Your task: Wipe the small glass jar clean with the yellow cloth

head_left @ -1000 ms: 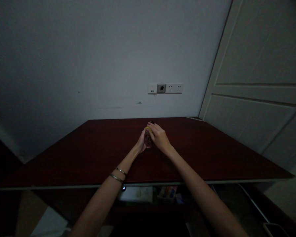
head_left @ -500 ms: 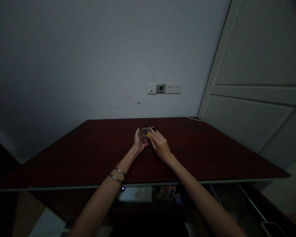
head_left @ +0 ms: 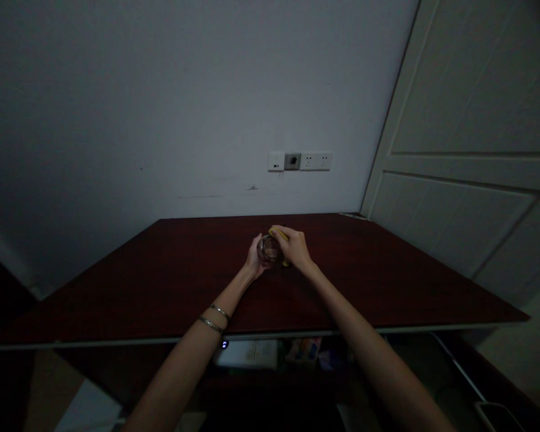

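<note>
Far out over the dark red table (head_left: 171, 282), both my hands meet around a small clear glass (head_left: 269, 249). My left hand (head_left: 255, 259) cups the glass from the left, fingers wrapped round it. My right hand (head_left: 293, 247) is closed on a small yellow thing (head_left: 279, 235), pressed against the glass's right side and rim. The glass seems tilted with its mouth toward me. Two thin bangles (head_left: 216, 318) circle my left wrist.
A white wall with a row of sockets (head_left: 299, 161) rises behind the table. A panelled white door (head_left: 472, 156) stands at the right. Under the table's near edge lie papers and small boxes (head_left: 270, 353), dim in the shadow.
The glass has been turned in my left hand between frames. My right hand, with the yellow thing, has shifted from the glass's mouth round to its right side.
</note>
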Tool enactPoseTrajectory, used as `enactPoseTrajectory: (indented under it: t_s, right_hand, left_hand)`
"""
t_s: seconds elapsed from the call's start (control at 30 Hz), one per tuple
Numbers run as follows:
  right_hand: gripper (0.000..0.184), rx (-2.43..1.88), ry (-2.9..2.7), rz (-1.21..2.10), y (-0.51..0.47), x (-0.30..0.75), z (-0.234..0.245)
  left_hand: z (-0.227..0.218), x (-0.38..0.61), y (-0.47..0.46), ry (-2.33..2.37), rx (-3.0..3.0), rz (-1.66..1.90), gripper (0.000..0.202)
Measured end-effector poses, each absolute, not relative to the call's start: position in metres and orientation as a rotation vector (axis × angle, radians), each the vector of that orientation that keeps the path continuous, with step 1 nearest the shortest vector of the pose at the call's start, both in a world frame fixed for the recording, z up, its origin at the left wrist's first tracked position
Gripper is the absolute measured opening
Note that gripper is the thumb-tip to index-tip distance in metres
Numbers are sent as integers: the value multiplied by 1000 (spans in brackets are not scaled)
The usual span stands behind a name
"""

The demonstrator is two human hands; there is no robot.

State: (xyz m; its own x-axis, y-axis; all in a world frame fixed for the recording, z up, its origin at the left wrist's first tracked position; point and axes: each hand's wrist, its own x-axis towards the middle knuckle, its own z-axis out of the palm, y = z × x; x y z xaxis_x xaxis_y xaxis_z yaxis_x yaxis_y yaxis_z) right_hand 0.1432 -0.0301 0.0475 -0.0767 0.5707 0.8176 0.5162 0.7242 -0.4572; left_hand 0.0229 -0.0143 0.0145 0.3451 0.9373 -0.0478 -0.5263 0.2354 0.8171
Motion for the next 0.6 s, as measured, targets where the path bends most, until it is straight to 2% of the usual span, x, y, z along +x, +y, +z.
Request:
enactPoseTrajectory:
  t_s: [0.1,0.3,0.47,0.6]
  right_hand:
    - [30,-873,-1629,86,-36,146,37]
    - [32,-784,-1803,-134,-55,137,17]
    - [35,-729,-2033,-258,-60,129,23]
    - [37,-694,-2123,-288,-54,125,31]
  left_hand:
    - [16,21,-14,604,719,1152,44]
    - [10,20,-7,517,609,1210,39]
    - [7,25,-7,470,533,1350,27]
    - [11,28,-12,420,530,1382,30]
